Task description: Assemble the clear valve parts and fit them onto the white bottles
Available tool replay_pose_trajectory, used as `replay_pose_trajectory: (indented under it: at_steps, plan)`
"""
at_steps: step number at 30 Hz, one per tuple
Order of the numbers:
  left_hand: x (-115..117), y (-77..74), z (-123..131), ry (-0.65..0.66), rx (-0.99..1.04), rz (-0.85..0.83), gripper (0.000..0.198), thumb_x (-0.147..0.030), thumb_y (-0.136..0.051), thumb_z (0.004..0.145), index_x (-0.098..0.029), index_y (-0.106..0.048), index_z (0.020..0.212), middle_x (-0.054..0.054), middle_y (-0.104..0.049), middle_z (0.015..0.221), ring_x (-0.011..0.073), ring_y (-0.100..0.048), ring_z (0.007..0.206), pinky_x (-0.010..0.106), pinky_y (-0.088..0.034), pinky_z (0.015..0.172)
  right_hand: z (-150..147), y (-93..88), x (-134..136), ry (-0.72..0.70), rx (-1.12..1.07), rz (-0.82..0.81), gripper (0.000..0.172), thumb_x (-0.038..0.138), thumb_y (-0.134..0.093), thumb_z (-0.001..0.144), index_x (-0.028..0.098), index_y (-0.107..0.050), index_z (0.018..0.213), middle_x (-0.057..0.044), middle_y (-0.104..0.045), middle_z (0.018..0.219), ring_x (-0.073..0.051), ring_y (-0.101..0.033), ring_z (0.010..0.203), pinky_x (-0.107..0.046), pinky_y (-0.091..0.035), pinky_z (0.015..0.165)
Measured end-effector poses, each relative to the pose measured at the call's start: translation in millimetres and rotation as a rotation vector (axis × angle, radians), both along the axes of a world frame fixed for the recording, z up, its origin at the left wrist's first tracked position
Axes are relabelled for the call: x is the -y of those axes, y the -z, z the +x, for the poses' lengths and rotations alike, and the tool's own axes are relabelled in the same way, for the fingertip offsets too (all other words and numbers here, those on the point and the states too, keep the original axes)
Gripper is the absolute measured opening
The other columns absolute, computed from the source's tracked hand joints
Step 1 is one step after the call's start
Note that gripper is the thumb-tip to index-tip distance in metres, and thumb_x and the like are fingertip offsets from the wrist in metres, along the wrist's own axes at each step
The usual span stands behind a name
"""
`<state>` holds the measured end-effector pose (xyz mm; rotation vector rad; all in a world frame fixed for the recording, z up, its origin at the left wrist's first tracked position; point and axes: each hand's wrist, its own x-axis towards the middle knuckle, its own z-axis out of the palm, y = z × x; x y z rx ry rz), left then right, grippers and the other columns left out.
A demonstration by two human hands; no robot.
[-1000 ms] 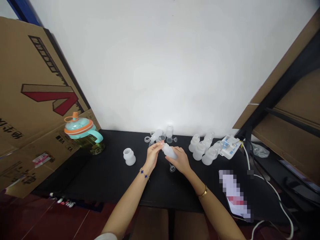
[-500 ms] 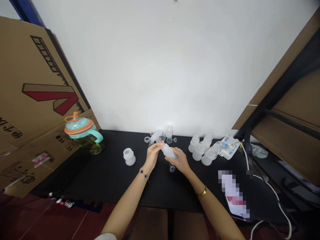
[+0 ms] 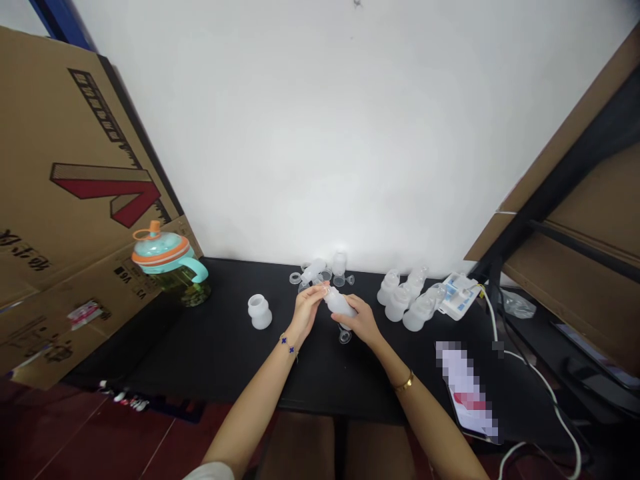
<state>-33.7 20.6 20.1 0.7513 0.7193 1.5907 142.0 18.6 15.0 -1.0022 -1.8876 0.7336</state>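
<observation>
A frosted white baby bottle [image 3: 341, 305] lies tilted between my two hands above the black table. My right hand [image 3: 361, 319] is wrapped round its body. My left hand [image 3: 306, 308] pinches the clear nipple end of the bottle, which points up and left. Just below the bottle, a clear nipple piece [image 3: 345, 336] rests on the table. Behind my hands lie several loose clear rings and bottle parts [image 3: 314, 271], with a small white bottle [image 3: 339, 263] beside them. To the left stands an open-mouthed white bottle [image 3: 260, 312].
Several bottles with clear tops [image 3: 398, 304] stand at the right, beside a white power strip [image 3: 457, 295] and its cable. A phone [image 3: 470, 393] lies at the front right. A large jug with a teal lid [image 3: 167, 257] and a cardboard box [image 3: 80, 200] stand at the left.
The view has shifted very slightly. Both hands keep the same grip on the bottle, and nothing on the table has visibly moved.
</observation>
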Motion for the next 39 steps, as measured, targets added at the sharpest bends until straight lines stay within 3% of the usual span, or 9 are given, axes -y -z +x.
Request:
replay_pose_trajectory:
  at_steps: [23,39]
  plan:
    - [-3,3.0,-5,0.049,-0.028,0.016,0.014,-0.025,-0.087,0.064,-0.015,-0.078,0.07,0.012,-0.075,0.109,0.0225,-0.067,0.1,0.031,-0.049,0.089,2,-6.6,1,-0.074,-0.063,-0.09,0.038,0.046,-0.078,0.077,0.024,-0.076,0.107,-0.001,-0.064,0.091,-0.02,-0.061,0.083,-0.03,-0.046,0.073]
    - [-3,2.1,-5,0.019,-0.065,-0.018,0.023,-0.027,-0.09,0.063,-0.014,-0.08,0.079,0.015,-0.075,0.113,0.0279,-0.068,0.107,0.038,-0.05,0.097,2,2.8,-3,0.092,0.164,0.113,0.04,0.046,-0.075,0.082,0.025,-0.071,0.115,-0.004,-0.07,0.103,-0.025,-0.063,0.092,-0.035,-0.048,0.082]
